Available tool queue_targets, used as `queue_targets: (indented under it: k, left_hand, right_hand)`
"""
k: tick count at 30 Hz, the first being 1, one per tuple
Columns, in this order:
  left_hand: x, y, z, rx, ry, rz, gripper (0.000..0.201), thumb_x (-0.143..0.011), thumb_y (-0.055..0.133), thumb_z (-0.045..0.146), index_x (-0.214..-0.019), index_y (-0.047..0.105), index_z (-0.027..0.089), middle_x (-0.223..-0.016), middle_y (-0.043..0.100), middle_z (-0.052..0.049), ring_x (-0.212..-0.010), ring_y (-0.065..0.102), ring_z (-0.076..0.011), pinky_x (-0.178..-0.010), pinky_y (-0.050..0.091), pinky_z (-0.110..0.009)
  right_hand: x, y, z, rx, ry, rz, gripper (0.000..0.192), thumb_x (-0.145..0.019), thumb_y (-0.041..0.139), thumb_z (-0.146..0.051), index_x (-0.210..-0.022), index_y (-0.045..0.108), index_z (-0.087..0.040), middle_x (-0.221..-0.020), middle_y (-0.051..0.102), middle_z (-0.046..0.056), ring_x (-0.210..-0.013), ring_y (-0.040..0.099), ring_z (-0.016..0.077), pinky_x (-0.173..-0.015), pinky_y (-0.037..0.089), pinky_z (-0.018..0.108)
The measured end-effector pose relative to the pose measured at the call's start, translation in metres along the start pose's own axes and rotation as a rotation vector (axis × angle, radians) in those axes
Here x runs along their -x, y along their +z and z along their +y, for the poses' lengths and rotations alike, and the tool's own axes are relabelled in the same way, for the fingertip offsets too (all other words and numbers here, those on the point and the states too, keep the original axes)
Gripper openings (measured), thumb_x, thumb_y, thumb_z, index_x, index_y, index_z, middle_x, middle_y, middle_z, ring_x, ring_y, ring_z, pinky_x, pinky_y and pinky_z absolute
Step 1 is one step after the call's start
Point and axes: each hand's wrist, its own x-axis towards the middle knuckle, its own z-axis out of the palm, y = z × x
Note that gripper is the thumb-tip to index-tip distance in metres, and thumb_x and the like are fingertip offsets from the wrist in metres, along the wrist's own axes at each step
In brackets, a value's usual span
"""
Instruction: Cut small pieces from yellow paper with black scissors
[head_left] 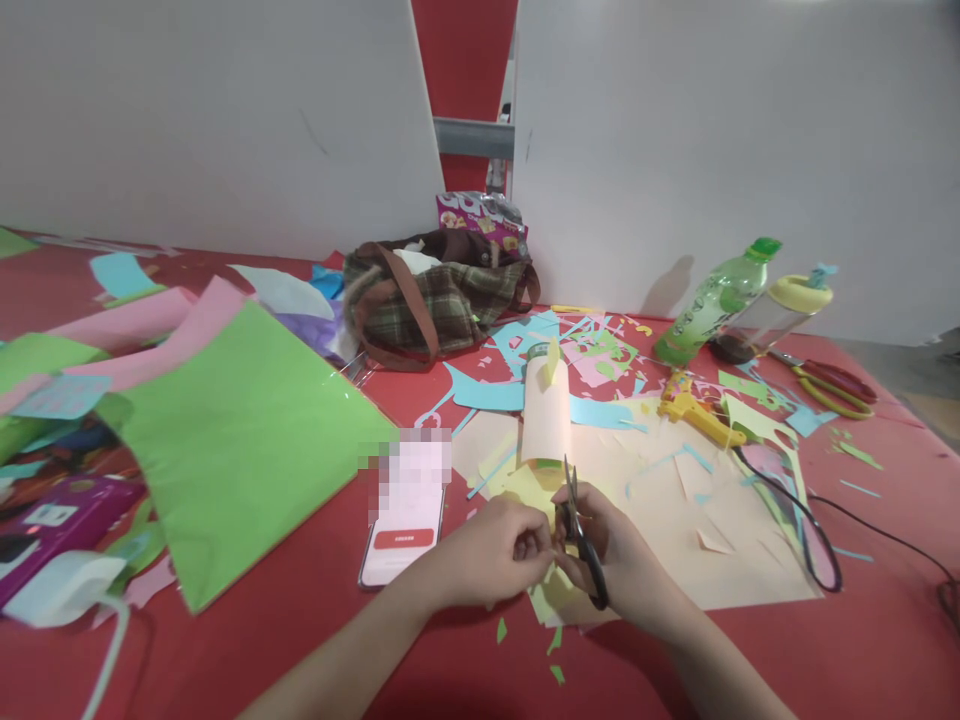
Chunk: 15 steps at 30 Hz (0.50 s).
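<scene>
My right hand [626,560] grips small black-handled scissors [581,535], blades pointing up and away. My left hand [491,550] pinches a small piece of yellow paper [551,590] right beside the scissors, low over the red table [315,600]. Just beyond both hands stands a paper-wrapped cylinder [545,408] with a yellow scrap at its top. Under it lies a large beige sheet [720,520] with yellow and blue offcuts.
A phone [405,520] lies left of my hands. Green paper [240,440] and pink sheets cover the left side. A plaid bag [435,300] sits at the back. A green bottle [712,300], a yellow-lidded bottle [772,315], a yellow glue gun [694,405], its black cord [817,530] and red scissors [832,385] lie right.
</scene>
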Motion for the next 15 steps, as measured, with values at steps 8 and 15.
queue_targets:
  k: [8, 15]
  left_hand:
    - [-0.001, -0.011, -0.001, 0.322, -0.104, 0.414, 0.017, -0.076, 0.041, 0.026, -0.062, 0.041, 0.016, -0.054, 0.038, 0.005, -0.05, 0.04, -0.0078, -0.049, 0.034, -0.019]
    - [-0.001, -0.012, -0.001, 0.387, -0.125, 0.543, 0.02, -0.078, 0.041, 0.026, -0.061, 0.038, 0.017, -0.051, 0.036, 0.006, -0.049, 0.037, -0.0074, -0.049, 0.032, -0.019]
  right_hand:
    - [0.003, 0.005, -0.004, -0.116, 0.021, -0.026, 0.029, -0.074, 0.054, -0.035, -0.096, 0.042, -0.021, -0.071, 0.047, -0.001, -0.065, 0.049, 0.0136, -0.061, 0.039, 0.028]
    - [0.007, 0.019, 0.002, -0.213, 0.192, -0.13, 0.023, -0.077, 0.051, -0.036, -0.091, 0.041, -0.021, -0.065, 0.051, -0.001, -0.057, 0.051, 0.0127, -0.056, 0.042, 0.028]
